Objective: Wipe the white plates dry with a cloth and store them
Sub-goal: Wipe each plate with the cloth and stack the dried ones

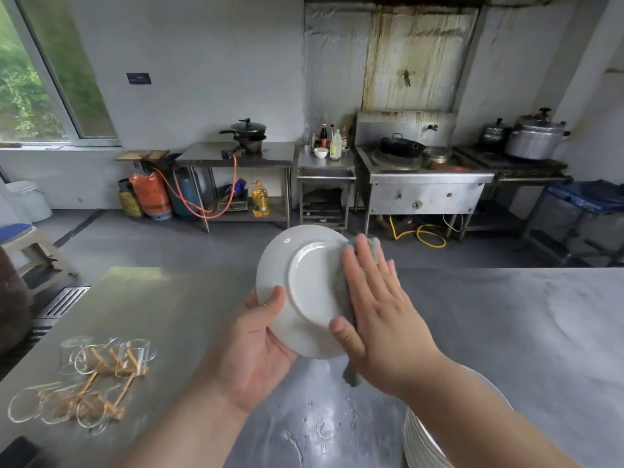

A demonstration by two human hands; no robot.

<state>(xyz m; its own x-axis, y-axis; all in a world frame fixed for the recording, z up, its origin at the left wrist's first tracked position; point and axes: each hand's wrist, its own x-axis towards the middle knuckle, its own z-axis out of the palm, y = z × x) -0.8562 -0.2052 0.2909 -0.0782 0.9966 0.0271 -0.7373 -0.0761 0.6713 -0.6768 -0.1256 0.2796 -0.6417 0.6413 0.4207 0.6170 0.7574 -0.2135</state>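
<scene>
A round white ceramic plate (304,282) is held up in the air above a grey stainless-steel worktable (506,332). It is tilted so that its underside and raised foot ring face the person.

The left hand (250,349) grips the plate at its lower left rim. The thumb is curled over the underside, and the other fingers are hidden behind the plate.

The right hand (381,312) lies flat against the right side of the plate, its fingers straight and slightly spread. It presses a grey cloth (342,292) onto the underside. The cloth shows beyond the fingertips at the plate's upper right edge, along the inner side of the palm, and as a short end hanging below the plate.

Below and to the right of the held plate, partly hidden by the right forearm, a stack of white plates (422,440) stands on the table. Directly below the held plate the table surface carries a patch of water droplets (317,430).

Well to the lower left of the plate, clear drinking glasses lie around a wooden rack (84,383) on the same table.
</scene>
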